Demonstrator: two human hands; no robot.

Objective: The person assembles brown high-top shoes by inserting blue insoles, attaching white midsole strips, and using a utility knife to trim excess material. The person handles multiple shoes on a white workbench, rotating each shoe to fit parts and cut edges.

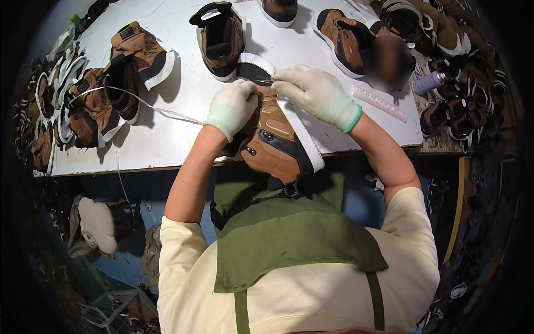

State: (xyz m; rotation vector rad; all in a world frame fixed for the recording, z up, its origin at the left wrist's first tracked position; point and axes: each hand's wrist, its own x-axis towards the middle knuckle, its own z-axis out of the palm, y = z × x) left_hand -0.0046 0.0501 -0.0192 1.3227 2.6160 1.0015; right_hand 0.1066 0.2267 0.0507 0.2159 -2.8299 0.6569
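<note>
I've got both gloved hands on the brown boot upper (275, 139) at the table edge (167, 150), left hand (233, 106) clamping it, right hand (314, 92) pinching a thin tool (260, 81) at its collar.

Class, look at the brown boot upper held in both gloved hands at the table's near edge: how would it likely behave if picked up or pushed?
The brown boot upper has no sole showing, so it is probably light and rather floppy. Its white lining edge curls loosely, suggesting it bends easily. Hanging over the table edge, it might slip off if the left hand and right hand let go.
</note>
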